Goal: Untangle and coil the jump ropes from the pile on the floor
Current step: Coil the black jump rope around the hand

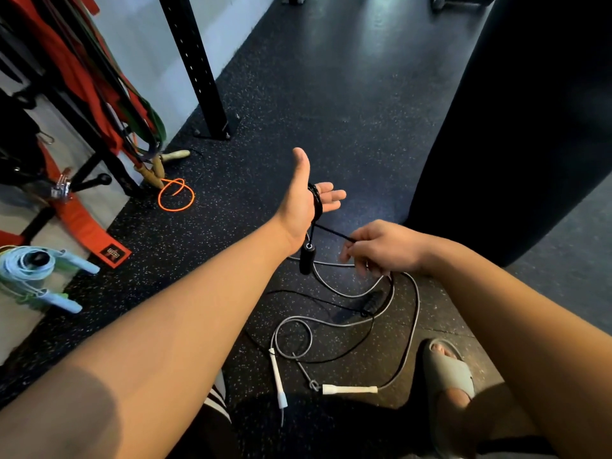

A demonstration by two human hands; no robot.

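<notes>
One wide-angle camera, worn on the person's head, looks forward and steeply down at the black speckled rubber floor (331, 94). Both bare forearms enter from the near edge; the left hand (304, 197), right hand (384, 250) and the thin black jump rope cord (331, 231) between them sit close to the lens at mid-frame. A black perforated steel upright (195, 64) stands far left, a grey slide sandal (447, 369) near right.

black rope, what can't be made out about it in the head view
- Head view: turns round the left hand overlap; count unclear.
- Head view: right hand fingers are motion-blurred, so the pinch on the black rope is unclear.
- Head view: on the dark floor its path through the grey rope is too thin to trace.
</notes>
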